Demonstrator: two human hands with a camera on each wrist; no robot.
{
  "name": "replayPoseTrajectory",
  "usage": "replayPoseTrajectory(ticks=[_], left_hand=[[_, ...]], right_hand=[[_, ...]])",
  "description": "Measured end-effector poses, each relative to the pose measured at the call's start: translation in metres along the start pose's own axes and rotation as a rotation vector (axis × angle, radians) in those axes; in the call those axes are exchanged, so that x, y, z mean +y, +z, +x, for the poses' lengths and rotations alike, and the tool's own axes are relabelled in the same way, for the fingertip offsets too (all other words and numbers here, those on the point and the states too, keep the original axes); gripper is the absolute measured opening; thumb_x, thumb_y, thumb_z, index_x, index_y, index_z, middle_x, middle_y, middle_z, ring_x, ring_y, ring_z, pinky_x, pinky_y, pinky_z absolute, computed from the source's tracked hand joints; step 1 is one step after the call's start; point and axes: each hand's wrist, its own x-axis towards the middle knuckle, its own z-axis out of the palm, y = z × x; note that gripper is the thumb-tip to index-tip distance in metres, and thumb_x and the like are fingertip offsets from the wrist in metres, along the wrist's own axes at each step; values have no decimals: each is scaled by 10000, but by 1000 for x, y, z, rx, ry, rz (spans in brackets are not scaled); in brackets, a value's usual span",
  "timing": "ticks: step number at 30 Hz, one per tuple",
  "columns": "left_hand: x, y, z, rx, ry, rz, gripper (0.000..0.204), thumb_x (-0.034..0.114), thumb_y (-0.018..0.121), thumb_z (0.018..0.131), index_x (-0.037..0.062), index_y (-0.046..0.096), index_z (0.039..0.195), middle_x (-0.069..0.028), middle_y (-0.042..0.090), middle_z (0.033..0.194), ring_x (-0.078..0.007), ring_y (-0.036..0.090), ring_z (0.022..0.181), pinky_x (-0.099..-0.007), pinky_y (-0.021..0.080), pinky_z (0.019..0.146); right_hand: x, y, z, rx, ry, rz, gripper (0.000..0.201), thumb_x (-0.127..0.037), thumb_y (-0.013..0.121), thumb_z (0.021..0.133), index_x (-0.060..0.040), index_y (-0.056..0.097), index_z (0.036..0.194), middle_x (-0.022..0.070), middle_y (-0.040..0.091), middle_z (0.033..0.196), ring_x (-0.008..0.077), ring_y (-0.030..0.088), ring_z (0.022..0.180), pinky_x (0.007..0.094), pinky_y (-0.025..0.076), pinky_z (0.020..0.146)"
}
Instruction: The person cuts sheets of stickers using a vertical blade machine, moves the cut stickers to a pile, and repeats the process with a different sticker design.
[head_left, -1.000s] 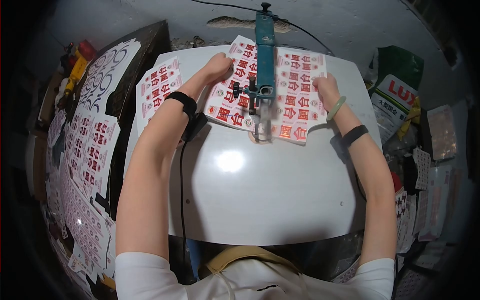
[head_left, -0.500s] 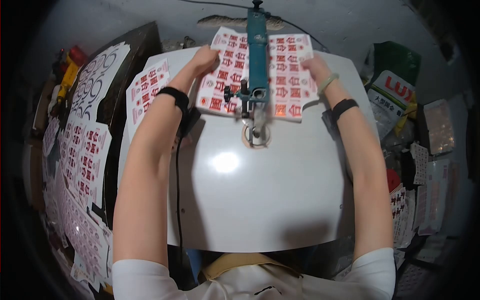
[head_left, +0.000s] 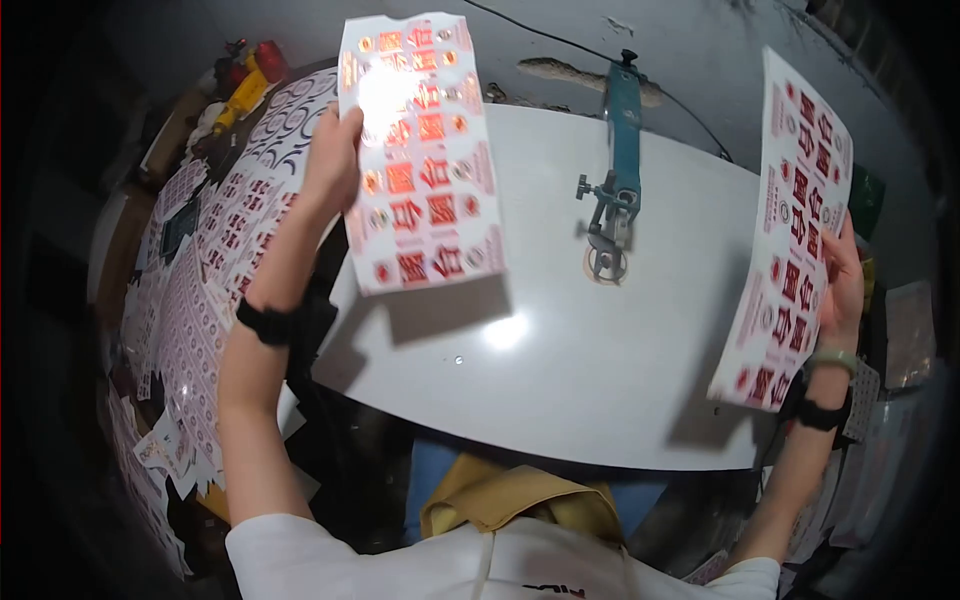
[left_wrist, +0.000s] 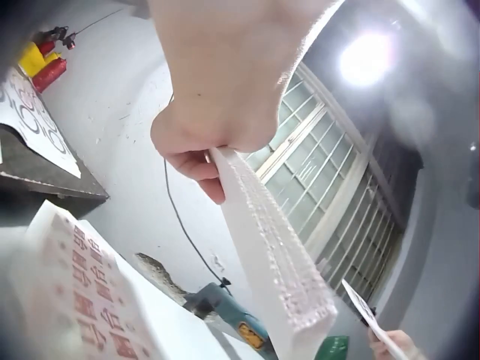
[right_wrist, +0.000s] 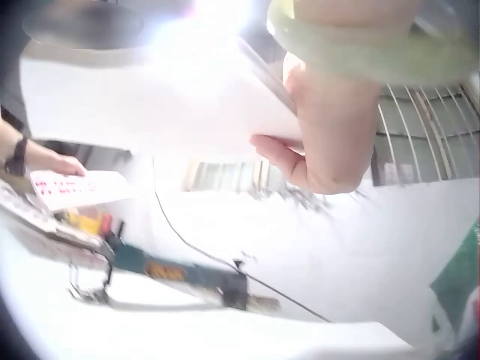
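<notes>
Moves left stack (head_left: 425,170) and right stack (head_left: 790,250) out from under machine arm (head_left: 625,140), now well apart. Grips each by its outer edge, one with left hand (head_left: 335,160), one with right hand (head_left: 843,285); leaves machine arm between grips, over white table (head_left: 540,370). Risks shedding sheets through a slack one-edge hold. Hides some fingertips behind paper; cannot tell right stack's thickness.
</notes>
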Motion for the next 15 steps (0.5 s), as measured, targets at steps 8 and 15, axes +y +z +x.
replayPoseTrajectory(ticks=[8, 15], left_hand=[[-11, 45, -139, -31, -134, -338, 320, 113, 412, 973, -25, 444, 1259, -141, 619, 1136, -172, 647, 953, -301, 519, 857], [-23, 11, -136, 128, -39, -234, 276, 170, 406, 987, -12, 535, 1148, -99, 642, 1024, -149, 641, 892, -294, 520, 786]], right_hand=[[146, 207, -11, -217, 214, -69, 526, 68, 462, 807, 13, 383, 1324, 156, 562, 1198, 211, 587, 1049, 334, 480, 900], [205, 244, 12, -324, 338, -79, 624, 55, 483, 750, 31, 313, 1350, 179, 509, 1224, 253, 544, 1083, 355, 434, 963]])
